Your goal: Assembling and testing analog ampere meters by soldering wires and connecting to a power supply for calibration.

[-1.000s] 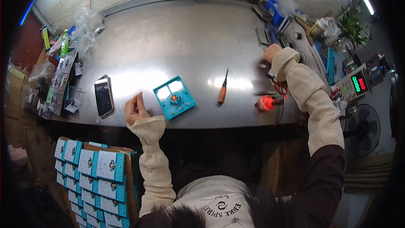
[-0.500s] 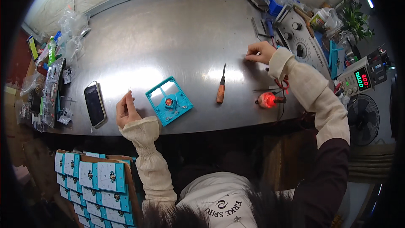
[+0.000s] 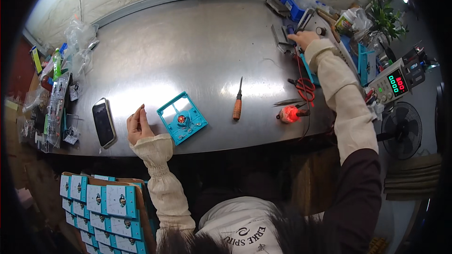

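Across the metal table point(image 3: 188, 42), the teal frame point(image 3: 189, 125) lies just beside the left hand point(image 3: 140, 128), probably for easy reach. The right hand point(image 3: 306, 40) is at the blue handle point(image 3: 290, 29); its grip I cannot tell. The left grip has fingertips pressed together, no held thing being clear.

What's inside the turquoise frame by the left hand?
The turquoise frame holds a round, reddish part near its middle and small silvery pieces toward its near edge. Anything under its solid parts is hidden.
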